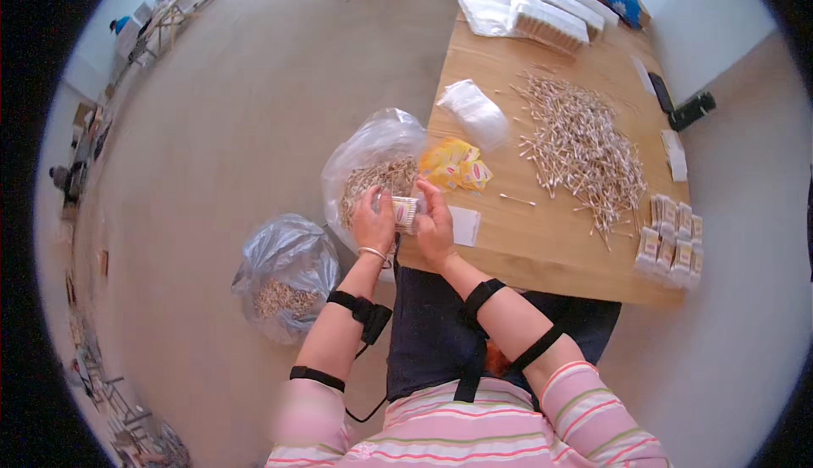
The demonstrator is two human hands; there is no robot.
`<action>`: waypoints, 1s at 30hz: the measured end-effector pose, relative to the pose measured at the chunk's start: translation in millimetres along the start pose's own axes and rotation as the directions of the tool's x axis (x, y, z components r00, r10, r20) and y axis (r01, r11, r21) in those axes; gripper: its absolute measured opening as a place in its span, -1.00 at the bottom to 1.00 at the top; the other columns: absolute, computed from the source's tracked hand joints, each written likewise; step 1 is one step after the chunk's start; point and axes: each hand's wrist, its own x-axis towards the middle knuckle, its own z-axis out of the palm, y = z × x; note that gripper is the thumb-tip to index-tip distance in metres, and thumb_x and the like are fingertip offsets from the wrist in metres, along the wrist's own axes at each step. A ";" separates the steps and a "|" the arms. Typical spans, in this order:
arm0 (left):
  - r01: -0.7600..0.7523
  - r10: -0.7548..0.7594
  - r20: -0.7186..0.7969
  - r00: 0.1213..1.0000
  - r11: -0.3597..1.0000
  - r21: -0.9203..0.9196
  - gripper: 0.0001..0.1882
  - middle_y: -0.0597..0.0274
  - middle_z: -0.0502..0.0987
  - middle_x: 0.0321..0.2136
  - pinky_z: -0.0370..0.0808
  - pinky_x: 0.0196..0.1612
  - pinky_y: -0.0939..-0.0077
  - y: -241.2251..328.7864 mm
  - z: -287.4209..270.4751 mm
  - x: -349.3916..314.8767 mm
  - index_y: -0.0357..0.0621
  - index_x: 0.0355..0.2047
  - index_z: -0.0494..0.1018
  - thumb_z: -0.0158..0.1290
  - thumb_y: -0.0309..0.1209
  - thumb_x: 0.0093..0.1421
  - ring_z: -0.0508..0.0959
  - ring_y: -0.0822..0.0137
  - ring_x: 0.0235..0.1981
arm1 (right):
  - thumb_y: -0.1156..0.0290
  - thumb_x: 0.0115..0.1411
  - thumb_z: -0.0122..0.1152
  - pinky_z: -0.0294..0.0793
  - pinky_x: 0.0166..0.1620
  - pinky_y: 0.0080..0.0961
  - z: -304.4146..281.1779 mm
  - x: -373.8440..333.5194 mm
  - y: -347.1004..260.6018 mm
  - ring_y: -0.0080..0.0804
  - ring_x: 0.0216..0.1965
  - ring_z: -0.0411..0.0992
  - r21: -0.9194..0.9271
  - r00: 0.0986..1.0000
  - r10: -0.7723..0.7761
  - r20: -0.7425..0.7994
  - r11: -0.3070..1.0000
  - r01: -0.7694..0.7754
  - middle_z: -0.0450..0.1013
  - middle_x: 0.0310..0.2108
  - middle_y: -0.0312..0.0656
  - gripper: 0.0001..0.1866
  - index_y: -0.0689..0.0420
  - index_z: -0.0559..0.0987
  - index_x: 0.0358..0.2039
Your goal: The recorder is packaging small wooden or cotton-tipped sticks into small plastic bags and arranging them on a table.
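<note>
Between my two hands is a small clear pack of cotton swabs [405,212] with a printed label inside. My left hand [374,222] is closed around its left end. At the right end, the curved fingers of my right hand [435,224] grip the clear plastic. The pack is just off the table's left edge, over a large clear bag [337,176] of loose swabs. Close by on the table are yellow label cards [457,165], a stack of clear plastic sleeves [476,114], a white card [465,226] and a single swab [517,200].
A big heap of loose swabs [584,150] covers the middle of the wooden table [542,256]. Filled packs [671,243] stand at its right corner; larger bundles [550,23] lie at the far end. Another bag of swabs [288,265] sits on the floor at left.
</note>
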 end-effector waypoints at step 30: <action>0.572 -0.339 0.525 0.781 0.726 -0.382 -0.61 0.41 0.44 -0.58 0.36 -0.54 0.56 -17.7 9.1 6.3 -0.15 -0.40 0.43 -0.15 -0.07 0.30 0.41 0.52 -0.58 | 0.69 0.02 -0.23 -0.02 0.29 -0.40 -20.0 -13.6 -10.7 -0.21 0.26 0.10 -0.031 1.000 0.015 -0.005 0.999 -0.015 0.20 0.15 0.06 -0.44 0.33 0.24 0.11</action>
